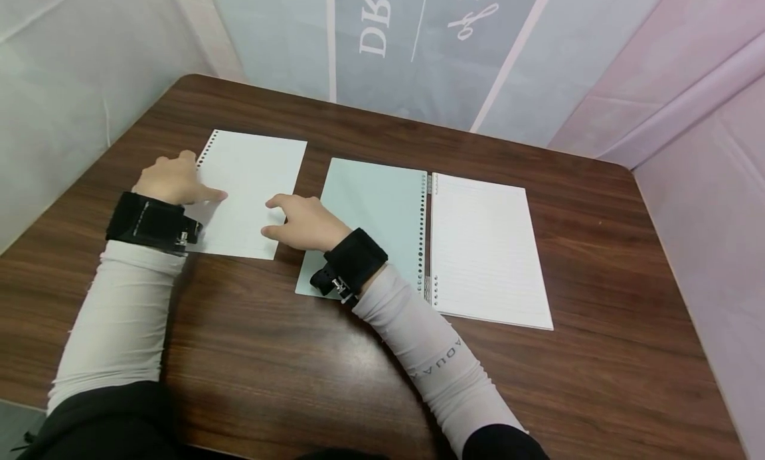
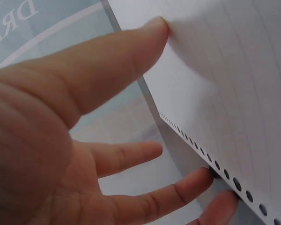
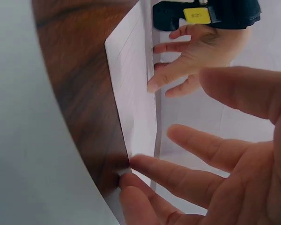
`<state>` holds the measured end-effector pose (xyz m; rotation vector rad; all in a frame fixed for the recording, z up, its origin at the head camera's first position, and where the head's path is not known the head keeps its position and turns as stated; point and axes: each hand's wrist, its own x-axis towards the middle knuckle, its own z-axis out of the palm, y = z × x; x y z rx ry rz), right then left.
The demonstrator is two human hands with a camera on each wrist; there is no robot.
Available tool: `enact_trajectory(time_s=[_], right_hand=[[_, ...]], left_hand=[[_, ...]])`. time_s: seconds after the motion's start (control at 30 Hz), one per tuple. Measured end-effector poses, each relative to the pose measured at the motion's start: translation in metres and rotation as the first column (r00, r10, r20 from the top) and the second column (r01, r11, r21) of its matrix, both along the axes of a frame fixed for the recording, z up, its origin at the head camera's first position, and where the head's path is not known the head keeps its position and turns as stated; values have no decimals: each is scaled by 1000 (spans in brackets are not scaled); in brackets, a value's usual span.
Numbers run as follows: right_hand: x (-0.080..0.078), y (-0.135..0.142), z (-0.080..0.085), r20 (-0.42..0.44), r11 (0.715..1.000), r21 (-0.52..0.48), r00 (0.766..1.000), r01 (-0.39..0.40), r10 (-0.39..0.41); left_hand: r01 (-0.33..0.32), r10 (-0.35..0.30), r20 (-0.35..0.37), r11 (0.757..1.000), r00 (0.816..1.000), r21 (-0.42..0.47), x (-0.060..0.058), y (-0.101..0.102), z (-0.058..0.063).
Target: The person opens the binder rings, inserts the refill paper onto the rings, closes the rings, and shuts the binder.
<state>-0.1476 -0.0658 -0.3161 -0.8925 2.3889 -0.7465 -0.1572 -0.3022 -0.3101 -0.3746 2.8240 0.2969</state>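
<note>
A loose lined sheet [image 1: 254,181] with a row of punched holes down its left side lies flat on the table. My left hand [image 1: 167,181] is at that holed edge; in the left wrist view its thumb [image 2: 145,44] touches the sheet's face while the fingers, fairly straight, reach the edge by the holes. From the other side my right hand [image 1: 307,222] comes in at the sheet's right edge, thumb and fingers apart. Its fingertips [image 3: 139,160] are right at that edge in the right wrist view. Beneath the right wrist is the pale green cover [image 1: 373,198] of an open ring notebook.
White lined pages [image 1: 487,247] form the notebook's right half, joined to the cover along the ring holes. The dark wooden table [image 1: 269,354] runs to hanging curtains [image 1: 287,48] at the back and sides. Both wrists wear black straps.
</note>
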Motion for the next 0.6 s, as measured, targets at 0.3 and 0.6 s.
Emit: enact_trajectory(time_s=[0.3, 0.6], right_hand=[[1, -6, -5, 281, 949, -224, 947, 221, -155], [1, -4, -6, 433, 866, -343, 879, 363, -197]], left_hand=[[0, 0, -69, 1000, 998, -10, -1, 0, -4], [-17, 18, -25, 998, 1000, 52, -3, -2, -3]])
